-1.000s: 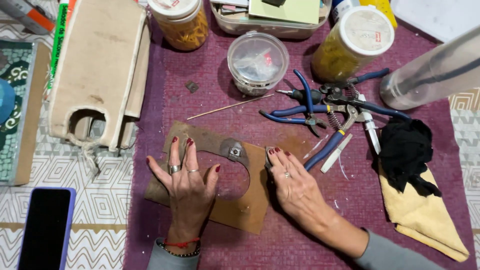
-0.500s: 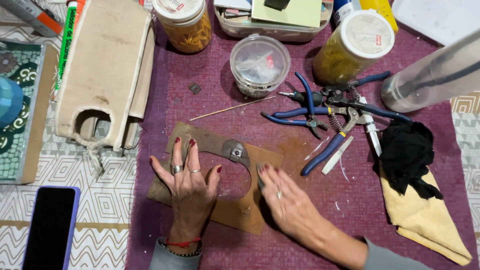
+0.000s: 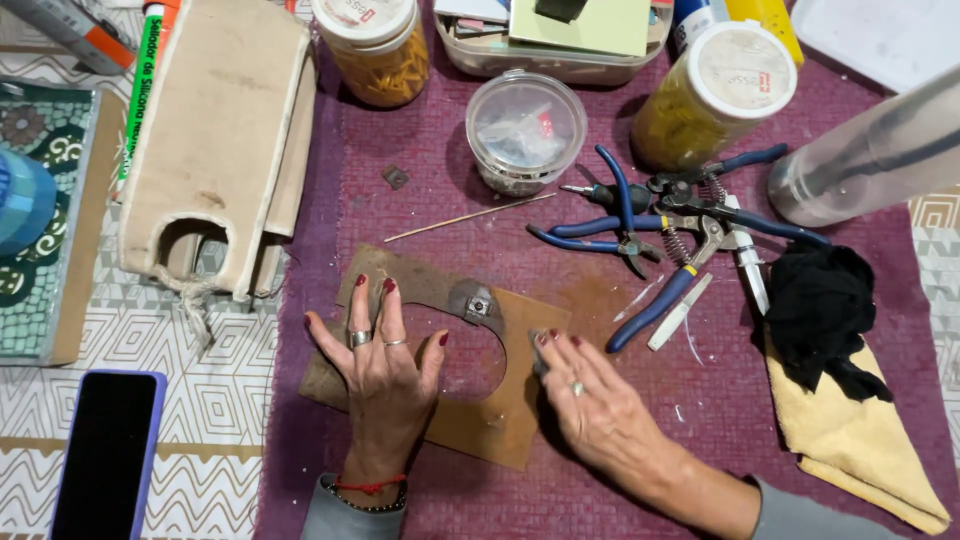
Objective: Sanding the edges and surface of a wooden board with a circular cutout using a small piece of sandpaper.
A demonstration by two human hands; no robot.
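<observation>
A flat brown board (image 3: 490, 420) with a round cut-out lies low in the middle of the frame on a purple mat (image 3: 600, 500) that covers the worktop. The left hand (image 3: 385, 365) lies flat on the board's left part, palm down, fingers spread, with rings on two of them and a red cord at the wrist. The right hand (image 3: 590, 400) rests at the board's right edge with its fingers drawn together, pressing a small grey piece (image 3: 540, 350) against the board; how much of that piece the fingers cover cannot be told. A small metal fitting (image 3: 478, 304) sits on the board at the upper rim of the cut-out, between the two hands.

Above and right of the right hand lies a heap of blue-handled pliers (image 3: 660, 220), and beside them a black cloth (image 3: 820, 310) over a yellow cloth (image 3: 850, 440). A thin wooden stick (image 3: 470, 217) lies on the mat above the board. At the top stand a clear lidded tub (image 3: 525, 130) and two jars of yellow contents (image 3: 380, 45) (image 3: 715, 90). A beige wooden piece (image 3: 220, 140) with an arched opening lies at upper left, and a phone (image 3: 105, 455) with a dark screen lies at lower left.
</observation>
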